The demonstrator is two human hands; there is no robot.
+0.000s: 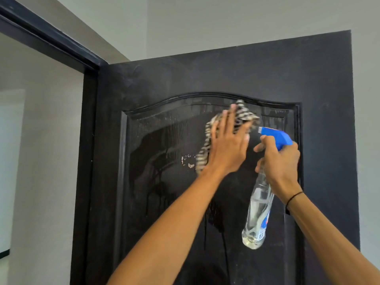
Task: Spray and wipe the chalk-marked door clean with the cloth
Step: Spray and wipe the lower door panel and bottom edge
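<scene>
While my left hand [227, 145] presses the cloth [207, 138] flat against the door [320, 83], fingers spread wide over the striped fabric, my right hand [279, 161] holds the bottle [258, 210] by its neck, one finger out by the blue trigger and the nozzle aimed at the panel just beside the cloth. I am wiping high in the arched panel [156, 140], near its top moulding. The cloth is blurred, so I read the hand as mid-stroke.

By my judgement the job is well under way but not finished. The panel is wet: it shines, and dark runs trail down from the middle towards the bottom of the view. A pale haze lies across the upper left of the panel, and a small patch of white marks [188, 160] sits just left of the cloth's lower end. Those need a pass. The right strip under the arch looks streaky too. I cannot tell how the door looks below my arms. The bottle is roughly half full, so liquid is no limit.
</scene>
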